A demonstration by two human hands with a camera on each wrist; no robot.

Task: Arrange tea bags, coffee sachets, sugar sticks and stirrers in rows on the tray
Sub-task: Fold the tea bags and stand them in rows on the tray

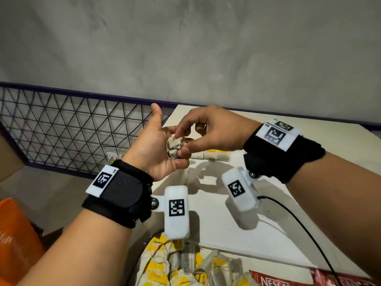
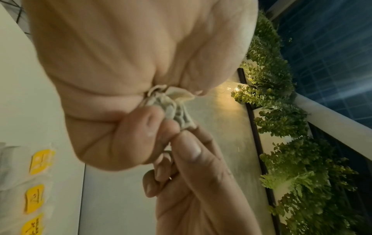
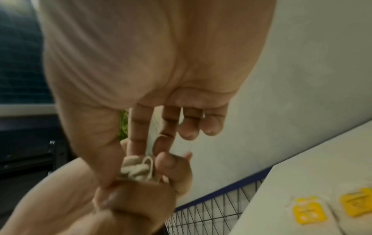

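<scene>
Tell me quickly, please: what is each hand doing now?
Left hand: fingers curled round a crumpled tea bag, holding it in the palm.
Right hand: fingers pinch the same tea bag.

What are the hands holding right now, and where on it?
A crumpled tea bag: cupped in the left hand, pinched at its top edge by the right hand.

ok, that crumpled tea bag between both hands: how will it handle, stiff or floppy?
Likely floppy: the tea bag is bunched into soft folds between the left hand and right hand. Probably light, since the right hand's fingertips alone pinch it. Its thin paper looks tearable, so pull gently.
</scene>
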